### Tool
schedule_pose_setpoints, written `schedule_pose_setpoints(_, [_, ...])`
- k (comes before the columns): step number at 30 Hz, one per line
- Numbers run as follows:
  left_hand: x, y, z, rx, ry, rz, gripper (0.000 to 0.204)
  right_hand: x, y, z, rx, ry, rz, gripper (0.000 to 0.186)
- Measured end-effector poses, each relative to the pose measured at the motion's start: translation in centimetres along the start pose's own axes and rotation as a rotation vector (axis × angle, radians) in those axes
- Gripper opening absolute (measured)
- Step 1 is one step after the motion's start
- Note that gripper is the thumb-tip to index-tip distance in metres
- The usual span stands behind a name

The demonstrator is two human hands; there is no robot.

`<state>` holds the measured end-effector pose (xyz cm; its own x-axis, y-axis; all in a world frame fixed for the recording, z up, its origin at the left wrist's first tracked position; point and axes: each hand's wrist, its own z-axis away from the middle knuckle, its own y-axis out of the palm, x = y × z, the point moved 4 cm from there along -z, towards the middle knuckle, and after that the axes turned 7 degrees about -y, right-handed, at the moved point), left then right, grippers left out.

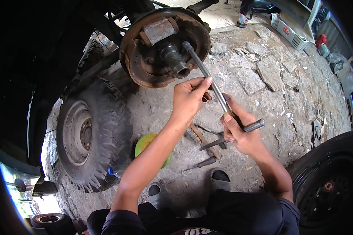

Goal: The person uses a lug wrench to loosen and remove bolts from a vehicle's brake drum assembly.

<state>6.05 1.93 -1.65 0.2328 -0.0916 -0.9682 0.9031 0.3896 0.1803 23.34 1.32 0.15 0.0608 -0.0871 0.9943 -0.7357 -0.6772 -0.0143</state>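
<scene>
My left hand (189, 98) steadies the long wrench (208, 76) mid-shaft, its grip closed around it, while my right hand (241, 133) clamps the crossbar end for leverage, the socket set on the brake hub (164, 47) at eleven o'clock.
</scene>
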Motion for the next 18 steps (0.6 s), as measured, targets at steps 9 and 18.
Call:
schedule_pose_setpoints(9, [0.0,1.8,-0.3,0.086,-0.064,0.140,0.031,4.0,-0.4,-0.5,0.421,-0.179,1.397,0.071])
schedule_pose_setpoints(18, [0.6,3.0,2.5,0.128,-0.028,0.113,0.029,3.1,-0.8,3.9,0.115,-0.261,0.706,0.066])
